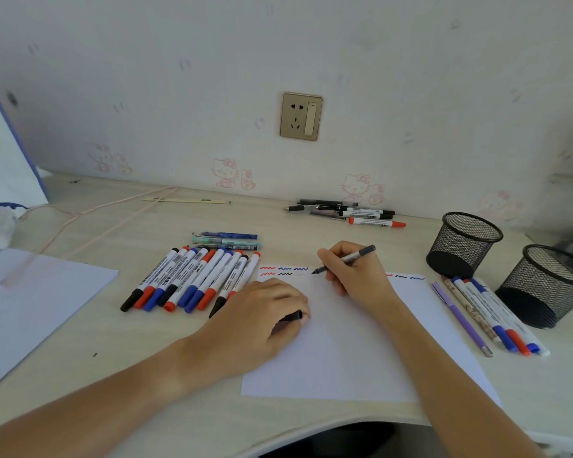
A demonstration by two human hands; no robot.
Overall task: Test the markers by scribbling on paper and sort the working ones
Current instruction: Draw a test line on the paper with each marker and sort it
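Observation:
A white sheet of paper point(344, 352) lies on the desk with red, blue and black squiggles along its top edge. My right hand point(354, 276) grips a grey pen point(351, 258) with its black tip at the paper's second row of squiggles. My left hand point(265, 315) rests on the paper's left edge and holds a black cap point(291, 316). A row of several red, blue and black capped markers point(192, 279) lies left of the paper. Several more pens and markers point(487, 312) lie right of it.
Two empty black mesh cups point(462, 242) point(549, 285) stand at the right. Another pile of pens and markers point(348, 211) lies by the wall. A few pens point(227, 241) sit behind the marker row. A second sheet point(24, 309) and a white bag point(4, 166) are at the left.

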